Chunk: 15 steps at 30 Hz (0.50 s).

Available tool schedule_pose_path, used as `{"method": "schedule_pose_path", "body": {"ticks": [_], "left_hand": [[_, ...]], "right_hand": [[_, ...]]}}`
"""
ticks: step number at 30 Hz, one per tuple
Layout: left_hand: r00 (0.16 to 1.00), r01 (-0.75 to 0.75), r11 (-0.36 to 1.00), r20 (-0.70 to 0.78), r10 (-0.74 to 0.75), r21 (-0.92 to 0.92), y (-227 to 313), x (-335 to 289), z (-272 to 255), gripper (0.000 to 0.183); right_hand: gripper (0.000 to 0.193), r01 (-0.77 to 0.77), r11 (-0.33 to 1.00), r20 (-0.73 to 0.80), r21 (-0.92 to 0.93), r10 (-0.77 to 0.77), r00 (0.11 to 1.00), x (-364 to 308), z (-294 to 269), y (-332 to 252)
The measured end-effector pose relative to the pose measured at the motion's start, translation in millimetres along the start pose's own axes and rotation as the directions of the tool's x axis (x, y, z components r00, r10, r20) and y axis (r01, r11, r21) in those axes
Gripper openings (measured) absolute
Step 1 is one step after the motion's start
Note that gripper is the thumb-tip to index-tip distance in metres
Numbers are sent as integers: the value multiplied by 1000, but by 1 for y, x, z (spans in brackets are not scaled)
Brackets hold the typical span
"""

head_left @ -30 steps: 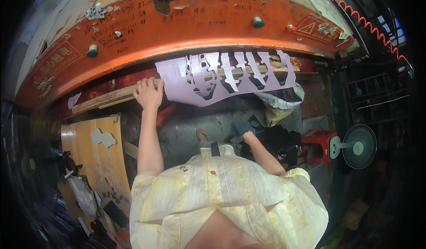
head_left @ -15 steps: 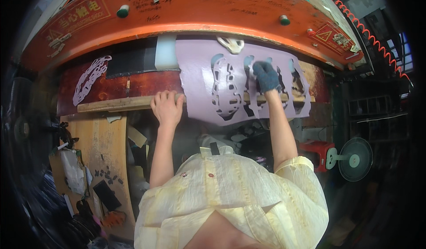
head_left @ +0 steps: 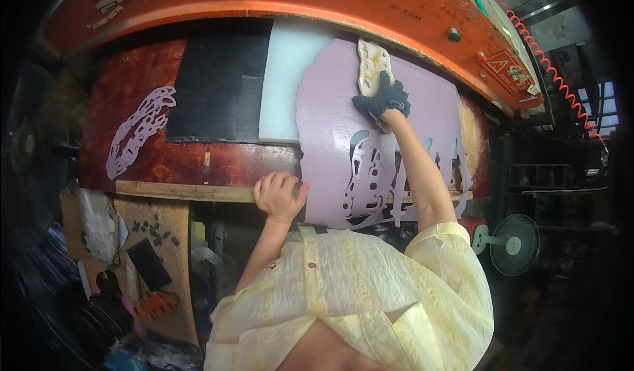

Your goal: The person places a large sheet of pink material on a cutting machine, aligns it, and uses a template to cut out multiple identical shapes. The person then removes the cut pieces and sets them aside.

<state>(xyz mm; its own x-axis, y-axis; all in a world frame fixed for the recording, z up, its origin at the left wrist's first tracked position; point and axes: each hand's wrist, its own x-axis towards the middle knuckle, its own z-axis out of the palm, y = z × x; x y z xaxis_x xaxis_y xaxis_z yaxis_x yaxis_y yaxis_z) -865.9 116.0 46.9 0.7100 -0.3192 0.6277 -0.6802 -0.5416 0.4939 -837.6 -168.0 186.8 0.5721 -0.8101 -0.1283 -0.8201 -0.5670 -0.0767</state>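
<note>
A pale lilac sheet lies across the bench, with sole-shaped openwork cutouts along its near right part. Toward its back sits a long whitish, sole-shaped cutting die. My right hand, in a dark blue-grey glove, grips the die's near half, thumb on the left side and fingers on the right. The palm hides part of the die. My bare left hand rests on the wooden front strip beside the sheet's left edge. Its fingers are loosely bent, and the thumb stands apart.
An orange press beam spans the back. Left of the sheet lie a light blue slab, a black mat and a lilac openwork scrap. A fan stands at right; a side table with small black pieces is at left.
My right hand has moved from the cutouts back onto the die, more of which now shows. My left hand's fingers have drawn in at the bench edge. The view has shifted.
</note>
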Motion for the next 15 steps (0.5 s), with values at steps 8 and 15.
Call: {"method": "schedule_pose_path", "body": {"ticks": [8,15], "left_hand": [[999,-30,999,-41,30,18,9,-11,-8,36],[990,133,975,77,-121,-179,12,2,-20,33]], "right_hand": [[90,153,875,60,458,-203,977,-16,-20,45],[88,156,583,73,798,-351,934,-40,2,101]]}}
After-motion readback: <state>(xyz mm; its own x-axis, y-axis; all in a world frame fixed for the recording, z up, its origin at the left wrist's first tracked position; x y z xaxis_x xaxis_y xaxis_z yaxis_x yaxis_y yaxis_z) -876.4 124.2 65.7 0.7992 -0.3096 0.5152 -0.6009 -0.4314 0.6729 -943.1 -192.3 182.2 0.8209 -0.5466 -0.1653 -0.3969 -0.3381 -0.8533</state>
